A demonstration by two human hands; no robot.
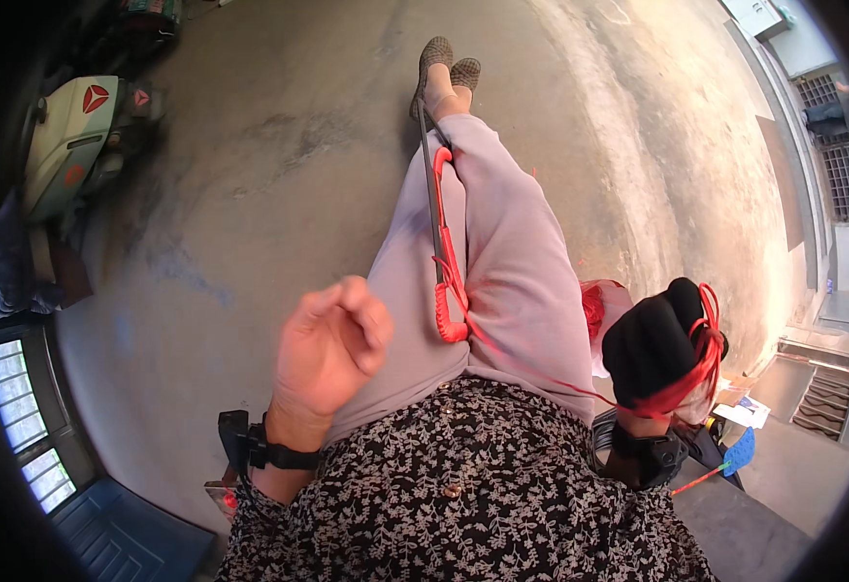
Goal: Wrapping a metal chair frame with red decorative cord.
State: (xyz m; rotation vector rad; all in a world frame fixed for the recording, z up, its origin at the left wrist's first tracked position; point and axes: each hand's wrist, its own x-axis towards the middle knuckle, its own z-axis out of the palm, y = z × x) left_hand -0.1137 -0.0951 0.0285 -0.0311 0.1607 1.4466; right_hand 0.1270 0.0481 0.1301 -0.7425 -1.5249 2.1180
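A thin dark metal frame (pixel 431 194) lies lengthwise along my lap, its far end by my shoes. Red cord is wound tightly round its bent near end, making a red wrapped handle (pixel 452 328); more red wrapping shows farther up. From there a slack red cord (pixel 531 366) runs across my right thigh to my right hand (pixel 650 344), which wears a black glove and is closed on the cord, several strands looped round it. My bare left hand (pixel 335 335) is raised over my left thigh, slightly blurred, fingers loosely curled, with nothing visible in it.
A pale bag with red material (pixel 599 315) sits beside my right thigh. Near my right elbow are a blue fly swatter (pixel 738 451) and papers (pixel 743 411). A white and green machine (pixel 70 145) stands at far left, a dark blue panel (pixel 124 533) at lower left.
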